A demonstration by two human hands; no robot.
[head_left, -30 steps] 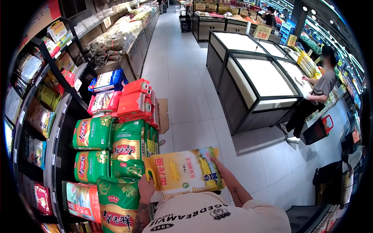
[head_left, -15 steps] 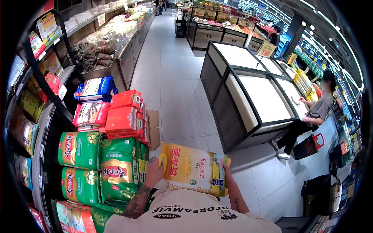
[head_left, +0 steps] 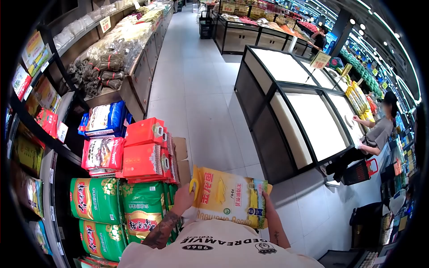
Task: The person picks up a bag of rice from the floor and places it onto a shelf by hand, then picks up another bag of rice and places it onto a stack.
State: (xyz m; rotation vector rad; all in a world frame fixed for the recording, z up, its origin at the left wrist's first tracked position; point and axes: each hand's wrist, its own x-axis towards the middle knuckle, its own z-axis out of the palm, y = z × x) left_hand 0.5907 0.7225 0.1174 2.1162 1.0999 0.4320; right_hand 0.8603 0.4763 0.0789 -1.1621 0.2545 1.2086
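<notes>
A yellow bag of rice (head_left: 228, 196) with red lettering is held lying across in front of my body. My left hand (head_left: 184, 196) is closed on its end beside the yellow carry handle (head_left: 193, 185). At the opposite end, my right hand (head_left: 269, 210) grips the edge; most of its fingers are hidden by the bag. Left of my left hand are green rice bags (head_left: 143, 203) in stacks, and beyond them red bags (head_left: 142, 167) piled up.
Bins of white grain (head_left: 308, 120) with dark frames stand on the right, where a person in grey (head_left: 377, 134) carries a red-handled basket (head_left: 357, 173). Shelves and a dried-goods counter (head_left: 116, 76) line the left. A tiled aisle (head_left: 201, 116) runs ahead; a black basket (head_left: 205, 27) stands farther along.
The view has shifted, so the green stacks sit lower in it and the grain bins farther right. Both hands keep hold of the yellow rice bag.
</notes>
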